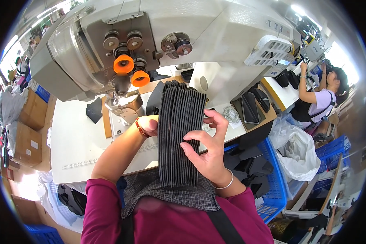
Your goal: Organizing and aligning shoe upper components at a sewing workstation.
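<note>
A thick stack of long black flat pieces stands on edge between my hands, its lower end close to my apron. Against its left side rests my left hand, closed on the stack, with most of the fingers hidden behind it. My right hand is at the right side. Its thumb and forefinger are pinched close together at the pieces' edges, and the other fingers curl along the stack's right side. Just beyond stands the sewing machine over a white worktable.
A blue crate of black pieces stands at the right, beside a white plastic bag. A black tray lies on the table's right side. Cardboard boxes are stacked at left. A co-worker sits at another machine at far right.
</note>
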### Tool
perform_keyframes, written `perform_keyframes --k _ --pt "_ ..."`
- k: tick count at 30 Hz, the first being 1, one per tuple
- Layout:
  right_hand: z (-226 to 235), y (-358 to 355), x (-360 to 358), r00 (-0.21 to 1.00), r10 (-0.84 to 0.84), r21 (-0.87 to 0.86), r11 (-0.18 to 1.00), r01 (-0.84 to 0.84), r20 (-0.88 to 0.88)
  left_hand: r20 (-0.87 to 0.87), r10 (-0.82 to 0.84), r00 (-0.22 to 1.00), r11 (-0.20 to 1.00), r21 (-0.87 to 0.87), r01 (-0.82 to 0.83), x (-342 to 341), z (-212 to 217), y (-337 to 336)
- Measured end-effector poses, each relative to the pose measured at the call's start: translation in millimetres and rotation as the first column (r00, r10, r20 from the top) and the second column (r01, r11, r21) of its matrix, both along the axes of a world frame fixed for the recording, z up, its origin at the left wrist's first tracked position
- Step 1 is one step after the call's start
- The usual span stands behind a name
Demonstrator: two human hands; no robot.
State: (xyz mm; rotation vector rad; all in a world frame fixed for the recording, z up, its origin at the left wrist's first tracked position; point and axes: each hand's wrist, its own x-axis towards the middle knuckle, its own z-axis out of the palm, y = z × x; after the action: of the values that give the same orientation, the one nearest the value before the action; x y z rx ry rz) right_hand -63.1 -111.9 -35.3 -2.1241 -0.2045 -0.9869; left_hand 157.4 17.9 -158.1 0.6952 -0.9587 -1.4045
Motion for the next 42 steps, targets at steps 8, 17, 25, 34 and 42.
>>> perform_keyframes --k 8,17,25,34,42 --pt "1 0 0 0.999 -0.049 -0.042 0.998 0.048 -0.016 -0.054 -0.003 0.999 0.980 -0.199 -0.008 -7 15 -6" --pt "5 1 -1 0.994 -0.094 -0.057 0.994 0.091 -0.054 -0.101 0.063 0.993 0.996 -0.051 -0.068 9 -22 -2" --pt "2 1 1 0.987 -0.121 -0.032 0.992 0.118 -0.107 -0.046 0.048 0.998 0.997 0.064 -0.045 8 -23 -5" --pt "4 2 3 0.990 -0.127 -0.040 0.991 0.124 -0.065 -0.067 0.044 0.997 0.998 0.051 -0.040 10 -25 -2" --pt "4 3 5 0.985 -0.159 -0.052 0.986 0.156 -0.060 0.045 0.113 0.993 0.983 0.139 -0.118 13 -36 -1"
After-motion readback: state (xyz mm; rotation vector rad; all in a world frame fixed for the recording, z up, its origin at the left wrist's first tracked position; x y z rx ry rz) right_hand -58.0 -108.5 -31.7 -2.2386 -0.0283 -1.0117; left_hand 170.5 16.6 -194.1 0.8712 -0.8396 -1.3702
